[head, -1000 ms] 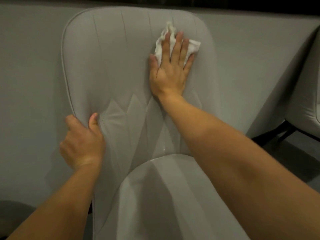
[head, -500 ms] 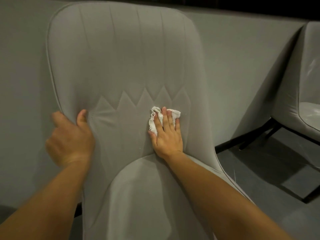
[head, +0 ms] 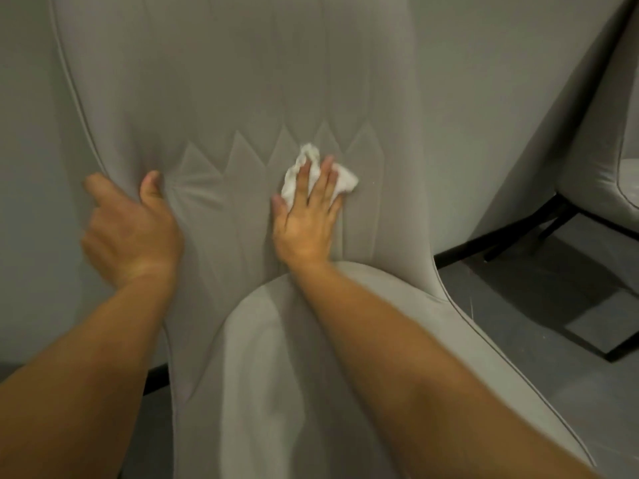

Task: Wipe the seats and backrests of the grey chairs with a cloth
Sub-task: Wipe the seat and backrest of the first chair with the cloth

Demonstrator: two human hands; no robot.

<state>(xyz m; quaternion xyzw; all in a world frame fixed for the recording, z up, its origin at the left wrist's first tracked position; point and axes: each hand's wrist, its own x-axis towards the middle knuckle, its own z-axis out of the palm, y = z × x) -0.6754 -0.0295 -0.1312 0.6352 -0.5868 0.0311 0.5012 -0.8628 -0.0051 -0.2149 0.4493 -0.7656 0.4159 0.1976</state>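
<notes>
A grey upholstered chair fills the view, its stitched backrest [head: 242, 81] upright in front of me and its seat [head: 276, 375] below. My right hand [head: 307, 216] lies flat on the lower backrest, pressing a crumpled white cloth [head: 311, 167] under its fingers just below the zigzag seam. My left hand [head: 128, 226] grips the backrest's left edge, thumb on the front and fingers wrapped behind.
A second grey chair [head: 594, 150] with black legs [head: 525, 229] stands at the right. A grey wall [head: 466, 98] runs behind both chairs. Grey floor [head: 553, 340] shows at the lower right.
My right hand slid the cloth from the top of the backrest down to its lower part, then a little to the right. The view has moved closer. My left hand kept its grip.
</notes>
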